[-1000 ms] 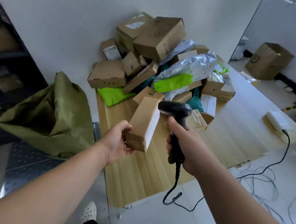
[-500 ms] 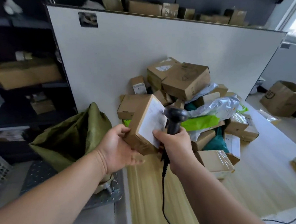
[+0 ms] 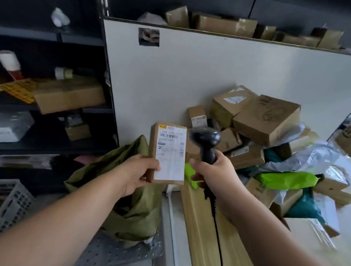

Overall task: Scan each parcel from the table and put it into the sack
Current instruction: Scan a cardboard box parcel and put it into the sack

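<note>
While your left hand [image 3: 140,172] grips the small brown parcel [image 3: 170,153] by its lower left edge, thumb across the front, the parcel stands upright in the air past the left edge of the bench [image 3: 201,228], above the green sack [image 3: 133,194], with its white label facing you. Your right hand [image 3: 213,175] is wrapped round the handle of the black scanner [image 3: 206,139], whose head sits just beside the parcel's top right corner (nothing shows whether the label has registered). I judge this parcel to be at the scan step, not yet dropped. The sack's folds hide what it holds. Left on the bench is one heap [image 3: 267,120] at the far edge: roughly ten cardboard boxes, two bright green bags, two teal ones and a few silvery wraps, with more likely buried. There is one scanner, one sack and one parcel in hand.
</note>
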A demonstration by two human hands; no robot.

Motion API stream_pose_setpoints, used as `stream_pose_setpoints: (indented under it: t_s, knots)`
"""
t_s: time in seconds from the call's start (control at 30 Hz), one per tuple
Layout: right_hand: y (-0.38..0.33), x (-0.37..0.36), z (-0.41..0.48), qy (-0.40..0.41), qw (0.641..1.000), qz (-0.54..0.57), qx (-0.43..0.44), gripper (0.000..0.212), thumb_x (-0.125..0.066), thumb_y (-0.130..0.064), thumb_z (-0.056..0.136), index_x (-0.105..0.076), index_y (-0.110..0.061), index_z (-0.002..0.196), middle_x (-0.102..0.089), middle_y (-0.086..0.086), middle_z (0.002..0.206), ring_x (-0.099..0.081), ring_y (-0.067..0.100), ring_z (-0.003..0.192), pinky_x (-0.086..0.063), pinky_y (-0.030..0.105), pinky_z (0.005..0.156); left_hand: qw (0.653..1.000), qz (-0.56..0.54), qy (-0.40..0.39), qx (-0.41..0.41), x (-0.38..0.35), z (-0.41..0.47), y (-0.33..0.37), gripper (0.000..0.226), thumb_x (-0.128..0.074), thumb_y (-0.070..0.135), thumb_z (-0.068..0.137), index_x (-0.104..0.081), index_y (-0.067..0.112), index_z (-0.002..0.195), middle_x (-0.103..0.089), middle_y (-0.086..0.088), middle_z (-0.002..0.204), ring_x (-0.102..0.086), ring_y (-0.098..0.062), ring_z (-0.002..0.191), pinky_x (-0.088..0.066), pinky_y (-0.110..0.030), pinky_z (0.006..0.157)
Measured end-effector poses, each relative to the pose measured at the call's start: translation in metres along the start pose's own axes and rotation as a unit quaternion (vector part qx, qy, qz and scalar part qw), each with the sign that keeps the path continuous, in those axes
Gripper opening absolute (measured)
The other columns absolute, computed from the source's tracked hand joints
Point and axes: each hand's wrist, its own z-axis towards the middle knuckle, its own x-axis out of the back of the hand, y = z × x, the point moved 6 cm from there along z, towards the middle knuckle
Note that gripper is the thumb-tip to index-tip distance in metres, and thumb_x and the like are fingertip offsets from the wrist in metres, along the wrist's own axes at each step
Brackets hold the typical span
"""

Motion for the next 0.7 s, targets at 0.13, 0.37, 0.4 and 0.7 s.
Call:
stream_pose_setpoints:
  t_s: [0.13,0.37,0.4,0.7]
  knots:
    - [-0.014,-0.043,0.010,-0.114,0.986,0.101,-0.064,0.018,-0.068,-0.021,0.091,-0.055,-0.010,0.097,-0.059,0.002,0.059,-0.058,0.016,0.051,-0.049,0.029,0.049,0.999,0.012,0.047,0.002,0.054,0.032,-0.002,0.023,-0.064,0.001,0.081,-0.061,0.018,0.095,-0.070,-0.002,0.098,-0.063,-0.020,0.095,-0.048,-0.039,0.091]
    - [-0.028,-0.108,0.029,-0.189,0.967,0.114,-0.125,0.031,-0.068,-0.039,0.089,-0.054,-0.012,0.089,-0.055,0.003,0.059,-0.051,0.017,0.049,-0.045,0.029,0.050,0.996,0.055,0.072,0.010,0.121,0.065,-0.012,0.021,-0.067,0.007,0.081,-0.061,0.026,0.087,-0.068,0.009,0.093,-0.059,-0.010,0.091,-0.040,-0.031,0.081]
    - [-0.028,-0.116,0.033,-0.192,0.967,0.107,-0.130,0.032,-0.067,-0.040,0.089,-0.053,-0.012,0.091,-0.055,0.003,0.058,-0.051,0.017,0.048,-0.044,0.029,0.049,0.996,0.054,0.073,0.015,0.127,0.070,-0.015,0.022,-0.066,0.006,0.081,-0.061,0.027,0.087,-0.067,0.009,0.092,-0.058,-0.010,0.091,-0.041,-0.032,0.083]
    - [-0.014,-0.162,0.069,-0.206,0.960,0.078,-0.173,0.037,-0.068,-0.045,0.088,-0.050,-0.013,0.078,-0.053,0.001,0.055,-0.049,0.014,0.043,-0.044,0.025,0.043,0.992,0.050,0.096,0.071,0.164,0.111,-0.047,0.025,-0.068,0.006,0.081,-0.056,0.027,0.089,-0.063,0.009,0.086,-0.058,-0.012,0.088,-0.044,-0.033,0.084]
